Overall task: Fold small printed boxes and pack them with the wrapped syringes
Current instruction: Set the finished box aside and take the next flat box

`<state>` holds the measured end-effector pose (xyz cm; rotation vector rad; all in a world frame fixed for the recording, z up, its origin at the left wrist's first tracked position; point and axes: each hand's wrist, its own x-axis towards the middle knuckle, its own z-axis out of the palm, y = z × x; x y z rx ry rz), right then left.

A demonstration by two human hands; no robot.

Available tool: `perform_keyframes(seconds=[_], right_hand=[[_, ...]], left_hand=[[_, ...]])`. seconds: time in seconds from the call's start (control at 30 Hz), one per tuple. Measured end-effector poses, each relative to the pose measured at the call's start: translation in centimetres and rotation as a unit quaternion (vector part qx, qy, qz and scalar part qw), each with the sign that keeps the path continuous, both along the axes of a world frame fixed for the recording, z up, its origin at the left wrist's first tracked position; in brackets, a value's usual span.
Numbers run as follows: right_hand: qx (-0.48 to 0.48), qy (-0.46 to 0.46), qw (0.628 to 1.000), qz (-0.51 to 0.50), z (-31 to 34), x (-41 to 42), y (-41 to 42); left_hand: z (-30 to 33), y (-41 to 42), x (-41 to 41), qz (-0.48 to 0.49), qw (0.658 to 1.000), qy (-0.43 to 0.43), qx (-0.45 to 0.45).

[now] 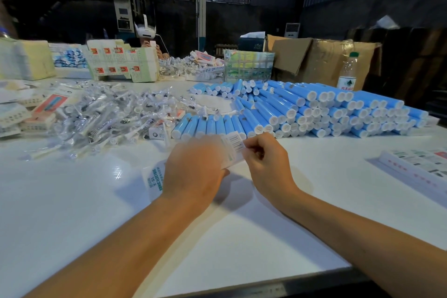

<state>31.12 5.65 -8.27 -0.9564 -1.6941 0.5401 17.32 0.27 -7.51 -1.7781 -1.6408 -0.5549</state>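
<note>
A small white printed box (154,180) with blue lettering and a barcode end lies across the middle of the white table (96,213). My left hand (196,172) covers and grips its middle. My right hand (264,159) pinches the flap at the barcode end with thumb and fingertips. A heap of clear-wrapped syringes (108,113) lies just beyond, to the left. Blue tubes with white caps (302,109) are stacked in rows to the right.
Flat printed box blanks (420,167) lie at the right edge, more at the far left (26,113). A water bottle (347,72) and cardboard cartons (321,60) stand at the back right. Another person (147,36) sits across the table behind printed sheets (121,60).
</note>
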Motion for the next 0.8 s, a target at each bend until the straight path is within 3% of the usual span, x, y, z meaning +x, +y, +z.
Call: perform_keyframes(seconds=[0.17, 0.3, 0.43, 0.5, 0.67, 0.8], right_hand=[[0.004, -0.024, 1.000, 0.002, 0.0, -0.1, 0.4], [0.050, -0.142, 0.988, 0.022, 0.2, 0.3, 0.0], [0.202, -0.319, 0.923, 0.081, -0.1, 0.4, -0.3], [0.218, -0.375, 0.897, 0.084, -0.1, 0.1, -0.2], [0.205, -0.391, 0.890, 0.111, 0.6, 0.5, -0.4], [0.265, -0.447, 0.851, 0.074, 2.6, 1.3, -0.7]], left_hand=[[0.1, 0.0, -0.5, 0.009, 1.000, -0.003, -0.021], [0.1, -0.1, -1.4, -0.018, 0.999, -0.019, -0.048], [0.0, -0.2, -2.1, -0.083, 0.994, -0.030, -0.059], [-0.1, -0.2, -2.1, -0.111, 0.991, -0.039, -0.065], [-0.1, -0.3, -2.2, -0.143, 0.982, -0.070, -0.098], [-0.2, 0.3, -2.3, -0.145, 0.986, -0.055, -0.065]])
